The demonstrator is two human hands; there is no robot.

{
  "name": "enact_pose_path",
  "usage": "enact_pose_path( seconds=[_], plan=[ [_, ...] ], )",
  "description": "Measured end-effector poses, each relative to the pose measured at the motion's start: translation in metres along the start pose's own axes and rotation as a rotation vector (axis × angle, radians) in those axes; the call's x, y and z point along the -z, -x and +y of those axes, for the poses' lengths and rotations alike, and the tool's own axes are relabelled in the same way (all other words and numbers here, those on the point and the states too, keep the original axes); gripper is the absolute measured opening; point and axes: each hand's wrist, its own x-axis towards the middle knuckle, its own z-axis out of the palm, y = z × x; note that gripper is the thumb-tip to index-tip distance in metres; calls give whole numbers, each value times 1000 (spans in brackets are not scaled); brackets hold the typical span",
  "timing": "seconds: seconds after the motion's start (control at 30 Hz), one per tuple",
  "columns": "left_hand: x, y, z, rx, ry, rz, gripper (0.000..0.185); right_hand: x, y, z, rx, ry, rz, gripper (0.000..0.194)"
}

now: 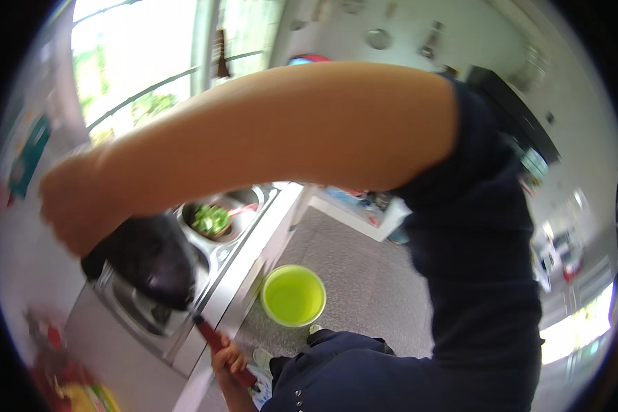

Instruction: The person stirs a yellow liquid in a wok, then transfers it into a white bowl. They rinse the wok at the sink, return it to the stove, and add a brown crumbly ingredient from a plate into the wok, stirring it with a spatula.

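My left hand (230, 356) grips the red handle (210, 333) of a dark wok (157, 262). The wok is tilted over the double-bowl steel sink (134, 304), its dark surface towards me. My right arm reaches across the upper view, and my right hand (74, 203) is curled and blurred beyond the wok's far side. Whatever it may hold is hidden. In the other sink bowl, leafy greens (211, 219) lie in a container, with a pinkish-red handle-like piece (243, 209) beside them.
A lime-green bucket (294, 296) stands on the grey floor (350, 268) below the counter edge (237, 304). A barred window (134, 62) is behind the sink. A yellow package (90, 396) lies at the lower left. A white open-fronted shelf unit (360, 226) stands further off.
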Motion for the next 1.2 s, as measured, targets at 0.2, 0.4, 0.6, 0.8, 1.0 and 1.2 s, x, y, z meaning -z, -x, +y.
enact_pose_path(
  seconds=[0.2,0.4,0.6,0.8,1.0,1.2],
  plan=[
    [-29,-1,-14,-28,-79,281,26,11,58,-28,-103,-102,-156,22],
    [-55,7,-25,20,-694,522,31,-13,148,-107,-473,-395,-314,20],
    [-111,-52,-144,166,-1110,690,29,11,341,-300,-1122,-1040,160,20],
    [-146,-77,-292,433,-1320,701,27,89,503,-466,-1664,-1548,203,22],
    [-159,-145,-399,928,-1590,435,37,129,630,-614,-2094,-1172,181,23],
    [-173,-275,-528,832,-1524,149,16,210,761,-671,-2521,-1116,-50,23]
  ],
)
